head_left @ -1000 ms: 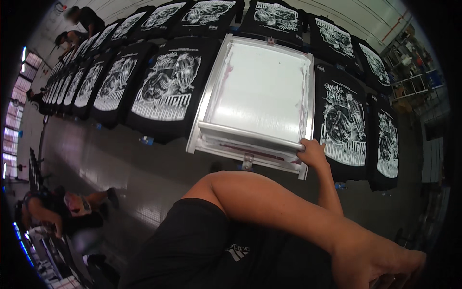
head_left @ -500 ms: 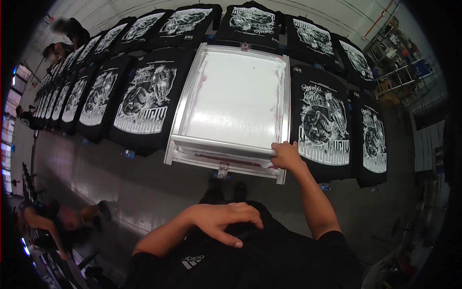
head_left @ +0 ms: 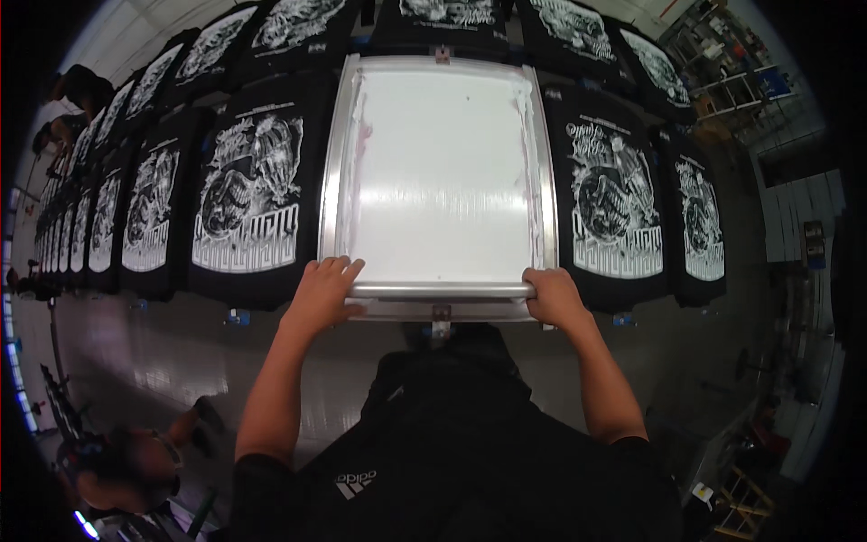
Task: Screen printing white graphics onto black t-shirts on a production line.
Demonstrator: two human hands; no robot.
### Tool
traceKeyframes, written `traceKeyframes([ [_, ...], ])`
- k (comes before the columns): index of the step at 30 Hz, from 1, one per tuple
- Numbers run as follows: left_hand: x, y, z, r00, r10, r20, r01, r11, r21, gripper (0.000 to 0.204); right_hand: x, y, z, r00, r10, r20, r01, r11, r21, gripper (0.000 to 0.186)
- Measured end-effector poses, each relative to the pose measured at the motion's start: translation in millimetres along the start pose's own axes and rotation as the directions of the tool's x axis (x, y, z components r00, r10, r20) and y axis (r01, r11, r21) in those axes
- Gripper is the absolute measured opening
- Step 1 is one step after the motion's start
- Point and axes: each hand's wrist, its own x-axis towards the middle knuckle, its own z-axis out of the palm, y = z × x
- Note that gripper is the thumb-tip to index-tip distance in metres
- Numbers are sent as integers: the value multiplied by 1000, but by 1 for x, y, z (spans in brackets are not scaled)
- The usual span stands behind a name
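A metal screen-printing frame point(head_left: 545, 181) lies before me, its mesh point(head_left: 433, 154) coated with white ink. Across its near end rests a long silver squeegee point(head_left: 441, 290). My right hand point(head_left: 557, 296) is closed around the squeegee's right end. At the left end, my left hand point(head_left: 323, 294) has its fingers over the top and its thumb below, closing on the bar; the exact contact is partly hidden. A small metal clamp point(head_left: 441, 321) sits at the middle of the frame's near edge.
Black printed T-shirts point(head_left: 244, 194) lie on boards to the left, and others point(head_left: 619, 194) to the right, with a further row behind. Other people are at the far left point(head_left: 77, 108) and lower left point(head_left: 135, 465). Shelving point(head_left: 722, 81) stands at the far right.
My left hand has moved from in front of my body up to the squeegee's left end. My right hand stays on its right end. The view has shifted, and the squeegee now lies level.
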Motion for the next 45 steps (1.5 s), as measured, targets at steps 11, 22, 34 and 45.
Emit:
traceKeyframes([
  [11, 145, -60, -25, 952, -78, 296, 104, 992, -72, 20, 95, 42, -75, 997, 56, -45, -48, 983, 175, 28],
  [22, 338, -188, 58, 967, -3, -255, 20, 998, 62, 25, 356, 118, -120, 867, -207, -454, 99, 963, -250, 26],
  [34, 142, -89, 47, 998, -30, -57, 33, 998, 52, 32, 146, 52, -59, 983, -101, -154, 93, 994, -59, 32],
  [45, -23, 8, 47, 994, -112, 6, 112, 987, -115, 32, -13, -4, 19, 997, -26, -73, 25, 1000, -5, 39],
])
